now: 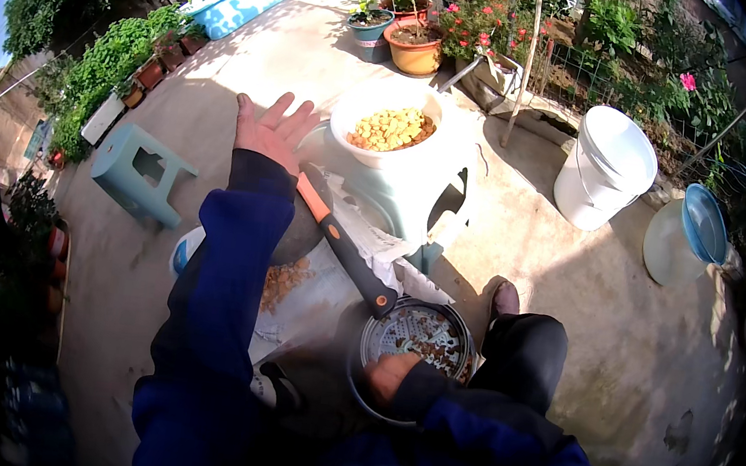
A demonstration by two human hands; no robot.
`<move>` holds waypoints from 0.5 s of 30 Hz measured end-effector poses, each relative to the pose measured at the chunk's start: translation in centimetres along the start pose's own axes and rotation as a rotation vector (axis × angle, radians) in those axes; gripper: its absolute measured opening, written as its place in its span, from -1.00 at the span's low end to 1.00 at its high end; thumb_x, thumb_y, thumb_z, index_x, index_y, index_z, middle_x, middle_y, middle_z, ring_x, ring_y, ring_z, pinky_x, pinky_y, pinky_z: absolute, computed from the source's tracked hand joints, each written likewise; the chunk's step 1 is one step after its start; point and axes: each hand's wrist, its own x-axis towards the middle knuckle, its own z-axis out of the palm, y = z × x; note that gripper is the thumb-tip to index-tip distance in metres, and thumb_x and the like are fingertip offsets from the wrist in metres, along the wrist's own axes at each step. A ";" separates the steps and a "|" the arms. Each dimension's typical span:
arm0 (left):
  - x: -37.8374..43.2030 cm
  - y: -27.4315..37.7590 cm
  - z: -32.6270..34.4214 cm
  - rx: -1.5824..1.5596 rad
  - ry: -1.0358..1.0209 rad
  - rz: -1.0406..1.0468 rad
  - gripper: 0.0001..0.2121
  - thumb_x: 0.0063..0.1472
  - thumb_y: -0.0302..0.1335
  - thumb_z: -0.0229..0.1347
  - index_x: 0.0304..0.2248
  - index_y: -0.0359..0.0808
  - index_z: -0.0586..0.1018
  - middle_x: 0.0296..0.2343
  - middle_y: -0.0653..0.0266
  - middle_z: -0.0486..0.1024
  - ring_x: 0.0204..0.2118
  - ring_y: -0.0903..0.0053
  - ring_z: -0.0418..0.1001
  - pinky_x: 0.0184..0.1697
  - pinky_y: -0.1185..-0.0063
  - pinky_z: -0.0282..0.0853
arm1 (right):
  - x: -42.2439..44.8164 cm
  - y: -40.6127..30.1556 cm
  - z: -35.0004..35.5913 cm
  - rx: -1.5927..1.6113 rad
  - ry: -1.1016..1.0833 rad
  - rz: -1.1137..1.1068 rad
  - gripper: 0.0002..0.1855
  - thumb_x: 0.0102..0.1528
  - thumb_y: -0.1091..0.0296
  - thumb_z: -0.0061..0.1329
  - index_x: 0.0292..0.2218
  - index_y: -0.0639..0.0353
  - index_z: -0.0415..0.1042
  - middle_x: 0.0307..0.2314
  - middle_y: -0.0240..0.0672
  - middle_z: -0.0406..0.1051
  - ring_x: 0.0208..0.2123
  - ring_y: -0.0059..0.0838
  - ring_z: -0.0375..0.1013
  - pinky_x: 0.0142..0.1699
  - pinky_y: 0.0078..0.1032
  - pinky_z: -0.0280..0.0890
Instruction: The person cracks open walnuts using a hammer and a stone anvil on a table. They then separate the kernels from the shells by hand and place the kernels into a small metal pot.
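Observation:
My left hand (275, 129) is raised with its fingers spread and nothing in it, left of a white bowl (347, 132) of yellowish pieces on a pale green plastic stool (395, 197). My right hand (389, 376) reaches into a round metal steamer tray (395, 331) with holes, which bears small brown pieces; its fingers are blurred, and whether they hold anything cannot be told. A pan with an orange and black handle (343, 243) lies between my arms, its body partly hidden by my left sleeve. Brown scraps (285, 283) lie on a pale sheet (317, 282) below it.
A blue-green plastic stool (134, 166) stands at the left. White bucket (584, 183) and a pale container with a blue basin (703, 223) are at the right. Potted plants (413, 58) and a wire-fenced flower bed (592, 74) lie beyond. My shoe (506, 298) is beside the steamer tray.

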 end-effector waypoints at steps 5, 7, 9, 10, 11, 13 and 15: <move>-8.7 -0.9 -9.7 0.379 0.197 0.180 -0.51 0.30 -0.11 -0.01 0.03 -0.34 0.44 -0.06 0.13 0.47 -0.03 0.46 0.43 -0.07 0.48 0.31 | -0.9 0.5 1.8 -0.169 0.125 0.033 -0.80 -0.05 0.24 -0.01 -0.38 0.14 0.45 -0.46 -0.17 0.45 -0.39 -0.11 0.47 -0.32 -0.19 0.37; -12.0 -2.0 -15.8 0.659 0.219 0.242 -0.64 0.30 -0.29 0.04 -0.04 -0.40 0.48 -0.14 0.22 0.49 -0.14 0.50 0.47 -0.10 0.55 0.37 | -0.4 0.0 2.8 -0.311 0.296 -0.069 -0.79 -0.03 0.22 -0.01 -0.37 0.12 0.46 -0.43 -0.20 0.44 -0.34 -0.14 0.45 -0.27 -0.18 0.35; -13.8 -4.1 -18.8 0.847 0.259 0.263 -0.73 0.21 -0.42 0.12 -0.14 -0.39 0.55 -0.18 0.19 0.51 -0.20 0.41 0.51 -0.10 0.56 0.39 | -0.4 0.2 3.2 -0.459 0.419 -0.140 -0.78 -0.01 0.20 -0.02 -0.35 0.09 0.48 -0.41 -0.19 0.44 -0.32 -0.14 0.44 -0.23 -0.15 0.34; -14.8 -4.7 -20.5 1.068 0.255 0.342 -0.69 0.14 -0.41 0.16 -0.13 -0.35 0.55 -0.17 0.14 0.50 -0.17 0.32 0.48 -0.05 0.50 0.37 | -0.4 0.4 3.7 -0.498 0.437 -0.170 -0.78 0.00 0.19 -0.03 -0.34 0.08 0.49 -0.40 -0.18 0.44 -0.32 -0.12 0.44 -0.22 -0.13 0.34; -15.5 -5.4 -22.1 1.291 0.246 0.417 -0.64 0.07 -0.40 0.20 -0.12 -0.32 0.55 -0.15 0.09 0.49 -0.14 0.23 0.46 0.00 0.44 0.34 | -0.1 0.4 4.1 -0.536 0.458 -0.199 -0.77 0.01 0.18 -0.04 -0.32 0.07 0.50 -0.40 -0.17 0.44 -0.31 -0.10 0.44 -0.21 -0.11 0.34; -15.9 -7.1 -23.6 1.496 0.236 0.459 -0.56 -0.01 -0.38 0.23 -0.09 -0.29 0.53 -0.08 0.04 0.43 -0.03 0.15 0.36 0.08 0.36 0.26 | 1.8 -1.1 3.3 -0.242 -0.253 0.285 -0.67 0.02 0.18 0.05 -0.23 0.19 0.56 -0.26 -0.08 0.52 -0.18 -0.11 0.52 -0.07 -0.26 0.39; -15.6 -8.6 -23.9 1.634 0.234 0.473 -0.50 -0.05 -0.35 0.25 -0.07 -0.27 0.50 0.00 0.02 0.35 0.08 0.12 0.26 0.12 0.30 0.19 | 3.2 -2.5 1.3 -0.208 -0.534 0.364 -0.64 0.02 0.16 0.06 -0.21 0.19 0.56 -0.26 -0.09 0.52 -0.17 -0.12 0.52 -0.05 -0.27 0.39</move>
